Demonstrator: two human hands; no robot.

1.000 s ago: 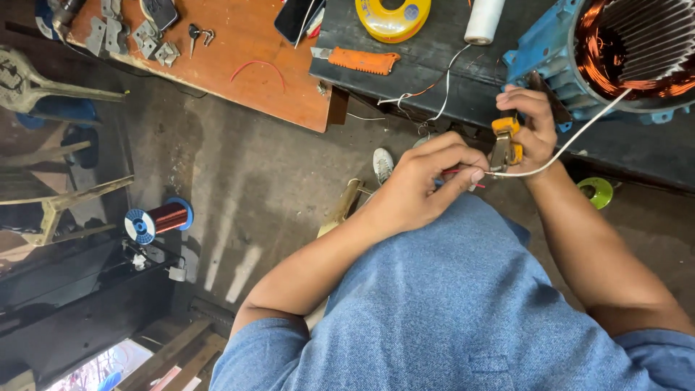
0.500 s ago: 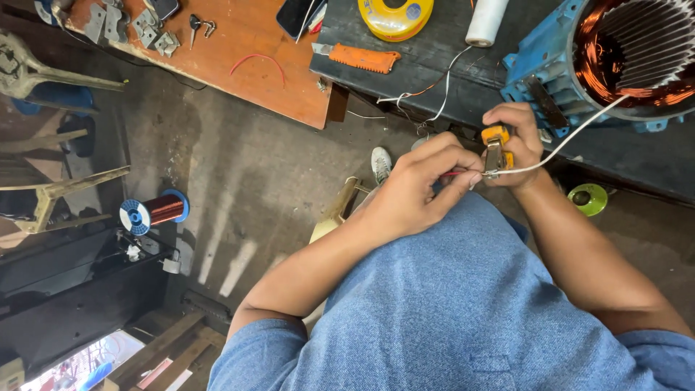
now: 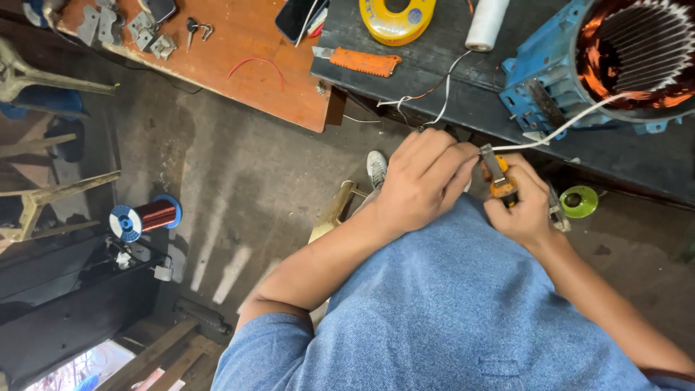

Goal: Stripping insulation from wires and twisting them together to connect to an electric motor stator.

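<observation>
Left hand [image 3: 423, 181] is pinching the white wire [image 3: 557, 130]; right hand [image 3: 523, 206] fingers are closing around orange pliers [image 3: 499, 177], best kept square to the wire

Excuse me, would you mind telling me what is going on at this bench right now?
A person in a blue shirt holds an orange-handled tool in the right hand, while the left hand pinches a white sleeved wire against it. The wire runs up into the copper windings of a blue motor stator on the dark bench.

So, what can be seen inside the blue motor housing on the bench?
Inside the blue motor housing: copper windings around grey slotted core. A white sleeved wire comes out towards the hands. Deeper parts are hidden.
</observation>
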